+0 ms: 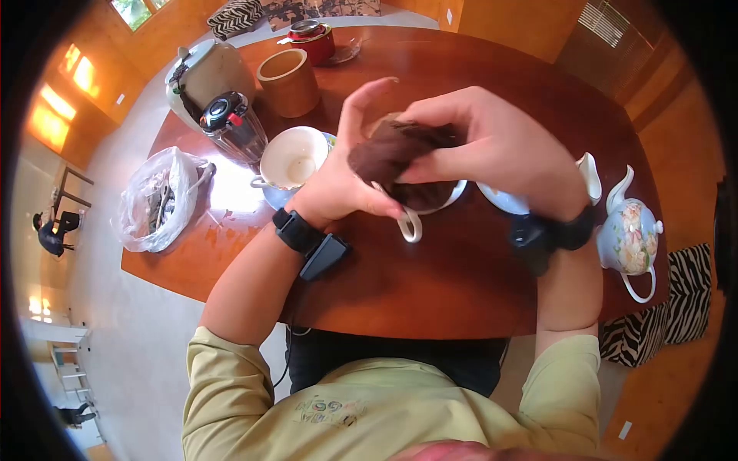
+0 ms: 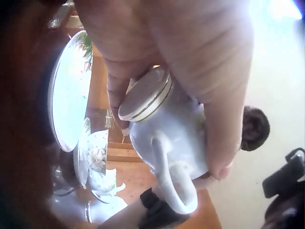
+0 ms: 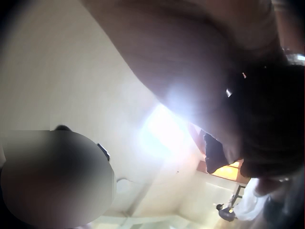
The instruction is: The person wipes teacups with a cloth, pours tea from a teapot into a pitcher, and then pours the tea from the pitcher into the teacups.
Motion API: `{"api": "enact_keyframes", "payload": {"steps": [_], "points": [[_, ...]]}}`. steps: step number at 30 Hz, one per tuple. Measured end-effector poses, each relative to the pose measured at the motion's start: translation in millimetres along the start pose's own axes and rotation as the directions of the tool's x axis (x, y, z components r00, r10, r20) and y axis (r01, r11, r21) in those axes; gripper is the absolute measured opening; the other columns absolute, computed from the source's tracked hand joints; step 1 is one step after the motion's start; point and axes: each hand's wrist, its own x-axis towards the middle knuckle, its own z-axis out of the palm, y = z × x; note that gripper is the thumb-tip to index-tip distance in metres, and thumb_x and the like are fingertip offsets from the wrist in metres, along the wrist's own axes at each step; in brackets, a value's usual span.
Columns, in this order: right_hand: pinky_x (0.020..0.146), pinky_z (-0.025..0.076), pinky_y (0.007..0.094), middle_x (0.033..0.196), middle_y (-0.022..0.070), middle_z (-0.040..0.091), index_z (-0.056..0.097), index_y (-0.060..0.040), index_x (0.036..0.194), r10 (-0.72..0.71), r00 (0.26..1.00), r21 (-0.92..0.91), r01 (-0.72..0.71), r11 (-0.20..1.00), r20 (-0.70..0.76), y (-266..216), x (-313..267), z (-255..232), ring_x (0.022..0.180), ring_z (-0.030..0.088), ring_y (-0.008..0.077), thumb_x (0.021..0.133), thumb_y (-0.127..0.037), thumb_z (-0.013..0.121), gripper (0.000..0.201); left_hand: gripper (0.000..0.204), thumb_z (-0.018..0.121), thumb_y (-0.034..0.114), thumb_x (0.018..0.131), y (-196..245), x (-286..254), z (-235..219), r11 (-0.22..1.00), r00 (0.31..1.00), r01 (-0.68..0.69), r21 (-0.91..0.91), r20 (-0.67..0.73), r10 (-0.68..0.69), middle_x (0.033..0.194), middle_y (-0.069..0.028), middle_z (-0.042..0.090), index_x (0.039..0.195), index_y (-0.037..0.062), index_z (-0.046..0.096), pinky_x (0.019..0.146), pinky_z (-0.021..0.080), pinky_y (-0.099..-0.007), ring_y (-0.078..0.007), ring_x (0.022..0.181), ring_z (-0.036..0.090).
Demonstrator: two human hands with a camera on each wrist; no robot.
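My left hand (image 1: 338,180) grips a white teacup (image 2: 174,133), tilted so its gold-lined foot ring and looped handle (image 2: 176,183) show in the left wrist view. In the head view the cup handle (image 1: 411,227) sticks out below my left thumb, and cloth and hands hide most of the cup. My right hand (image 1: 492,138) pinches a bunched dark brown cloth (image 1: 392,154) against the cup. Close up in the right wrist view, the cloth (image 3: 271,119) appears dark and blurred. Just left of my left hand stands another flowered teacup (image 1: 296,157) on a blue saucer.
At left lie a plastic bag (image 1: 157,200) holding dark pieces and a clear tumbler (image 1: 234,131) with black lid. Behind are a ceramic jar (image 1: 207,77), a wooden cup (image 1: 288,84) and a red pot (image 1: 311,44). A saucer (image 1: 500,198) and flowered teapot (image 1: 632,234) sit at right.
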Motion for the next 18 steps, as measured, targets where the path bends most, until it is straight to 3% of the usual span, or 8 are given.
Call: {"api": "enact_keyframes", "payload": {"steps": [2,5,7,9,13,15,17,18], "points": [[0.081,0.052,0.0264,0.097,0.0040,0.072,0.068,0.0040,0.113,0.107,0.992,0.183,-0.093,0.979,-0.067,-15,-12,-8,0.089,0.066,0.0091,0.091,-0.006,0.070,0.025,0.139,0.102,0.017,0.053,-5,0,-4,0.996,1.000,0.026,0.085,0.008,-0.027,0.150,-0.0142,0.045,0.158,0.0149,0.011,0.116,0.038,-0.0437,-0.0295,0.139,0.047],[0.077,0.055,0.0261,0.096,0.0055,0.072,0.064,0.0031,0.118,0.042,0.941,0.331,0.076,0.941,-0.337,-31,-19,-10,0.088,0.068,0.0100,0.096,-0.009,0.066,0.026,0.138,0.103,0.019,0.049,-4,-2,-6,0.983,0.997,0.058,0.173,-0.056,-0.049,0.154,-0.0076,0.037,0.157,0.0140,0.018,0.116,0.038,-0.0415,-0.0249,0.139,0.045],[0.076,0.056,0.0268,0.096,0.0050,0.070,0.063,0.0009,0.117,0.042,0.912,0.167,0.029,0.986,-0.408,-22,-15,-9,0.089,0.068,0.0098,0.095,-0.006,0.068,0.024,0.135,0.103,0.018,0.048,1,-2,-1,0.985,0.987,0.143,0.101,-0.082,-0.135,0.150,-0.0062,0.039,0.155,0.0139,0.021,0.115,0.038,-0.0412,-0.0233,0.138,0.046],[0.080,0.055,0.0270,0.099,0.0046,0.069,0.061,-0.0009,0.114,-0.233,0.807,-0.314,0.062,0.947,-0.543,-5,-3,11,0.091,0.067,0.0094,0.090,-0.001,0.072,0.027,0.130,0.102,0.015,0.050,-4,-4,0,0.994,0.994,0.081,0.068,-0.084,-0.075,0.148,-0.0054,0.042,0.154,0.0137,0.023,0.114,0.041,-0.0407,-0.0219,0.136,0.047],[0.090,0.053,0.0298,0.106,0.0055,0.067,0.060,-0.0007,0.117,-0.278,0.844,-0.178,0.219,0.959,-0.459,6,13,61,0.099,0.065,0.0124,0.083,0.008,0.068,0.036,0.113,0.095,0.010,0.063,18,-9,-12,0.888,0.956,0.294,0.354,-0.098,-0.277,0.130,-0.0109,0.061,0.152,0.0095,0.025,0.111,0.046,-0.0394,-0.0240,0.128,0.056],[0.092,0.053,0.0303,0.109,0.0062,0.068,0.061,0.0011,0.117,-0.268,0.892,-0.281,0.170,0.945,-0.364,-8,1,44,0.101,0.065,0.0133,0.080,0.009,0.068,0.038,0.106,0.094,0.007,0.063,23,-9,-10,0.972,0.994,0.095,0.213,-0.072,-0.081,0.129,-0.0133,0.061,0.148,0.0080,0.030,0.108,0.049,-0.0392,-0.0247,0.128,0.056],[0.093,0.053,0.0307,0.110,0.0067,0.068,0.062,0.0029,0.116,-0.151,0.988,-0.123,0.152,0.981,0.012,-15,-6,14,0.102,0.066,0.0144,0.077,0.009,0.067,0.039,0.103,0.094,0.007,0.063,26,-3,-22,0.719,0.988,-0.064,0.692,0.148,-0.054,0.136,-0.0134,0.055,0.146,0.0073,0.033,0.107,0.048,-0.0389,-0.0236,0.126,0.057],[0.093,0.054,0.0308,0.110,0.0069,0.068,0.062,0.0034,0.116,-0.120,0.992,-0.114,0.117,0.987,-0.028,-17,-14,4,0.102,0.066,0.0151,0.078,0.009,0.066,0.039,0.103,0.095,0.008,0.063,17,-1,-21,0.849,0.990,-0.054,0.526,0.138,-0.023,0.137,-0.0122,0.054,0.146,0.0074,0.034,0.107,0.047,-0.0382,-0.0220,0.126,0.057]]}}
